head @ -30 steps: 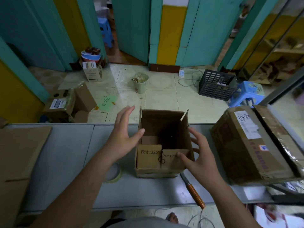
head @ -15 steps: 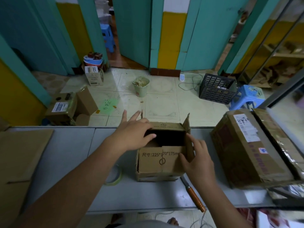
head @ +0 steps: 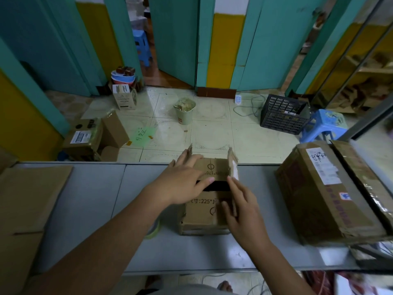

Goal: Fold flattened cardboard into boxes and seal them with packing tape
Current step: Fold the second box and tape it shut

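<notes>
A small brown cardboard box [head: 200,218] stands on the grey table [head: 89,199] in the middle. Its far flap is folded down towards me, and a dark gap stays open between the flaps. My left hand [head: 182,184] lies flat on the left side of the box top, fingers straight, pressing a flap down. My right hand [head: 242,209] presses the near and right flaps with straight fingers. The right side flap [head: 232,165] still stands up. A roll of packing tape [head: 154,229] lies on the table, mostly hidden under my left forearm.
A large taped cardboard box [head: 323,194] lies on the table at the right. Flat cardboard [head: 27,201] covers the table's left end. On the floor beyond are a black crate [head: 282,116], a blue stool [head: 325,124], a bin [head: 185,111] and more boxes [head: 85,139].
The far flap has come down over the opening. My left hand moved onto the box top; my right hand rose from the front face to the flaps. The view tilted forward.
</notes>
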### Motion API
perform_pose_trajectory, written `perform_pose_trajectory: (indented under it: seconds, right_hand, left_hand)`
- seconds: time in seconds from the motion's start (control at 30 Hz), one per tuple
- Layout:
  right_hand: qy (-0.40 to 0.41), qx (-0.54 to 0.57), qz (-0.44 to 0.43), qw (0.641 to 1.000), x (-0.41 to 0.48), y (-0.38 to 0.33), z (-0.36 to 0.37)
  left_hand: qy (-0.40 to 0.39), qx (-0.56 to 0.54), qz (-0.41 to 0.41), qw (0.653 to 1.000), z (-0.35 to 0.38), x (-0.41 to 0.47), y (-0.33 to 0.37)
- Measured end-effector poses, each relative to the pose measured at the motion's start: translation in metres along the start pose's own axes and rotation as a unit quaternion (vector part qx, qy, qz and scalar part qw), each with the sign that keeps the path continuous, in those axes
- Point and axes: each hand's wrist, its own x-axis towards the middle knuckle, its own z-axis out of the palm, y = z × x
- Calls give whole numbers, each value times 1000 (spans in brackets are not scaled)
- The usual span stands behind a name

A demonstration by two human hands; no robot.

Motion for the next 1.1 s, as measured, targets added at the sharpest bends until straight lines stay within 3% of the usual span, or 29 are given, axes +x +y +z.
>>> perform_pose_trajectory:
  seconds: [0.1, 0.27, 0.47, 0.6, 0.77, 0.93, 1.1]
  right_hand:
    - [-35, -54, -13, 998, -3, -6, 6]
    - [-75, -65, -18, 995, -10, -2, 9]
    - [-26, -42, 36, 998, -7, -8, 10]
    - [1, -97, 47, 994, 6, -22, 14]
    - [-38, -158, 42, 986, 12, -32, 21]
    - [-71, -96, -4, 993, -3, -12, 19]
    - [-143, -35, -33, 989, -9, 10, 10]
  left_hand:
    - [45, -102, -1, 994, 11, 1, 0]
    - [133, -268, -6, 954, 32, 5, 3]
    - [149, -421, -11, 895, 40, 13, -2]
    - [142, -452, -3, 881, 39, 9, -9]
    - [126, -412, 1, 902, 47, 4, -3]
    - [86, -218, -6, 972, 76, 1, -1]
    - [101, -51, -20, 993, 97, 1, -2]
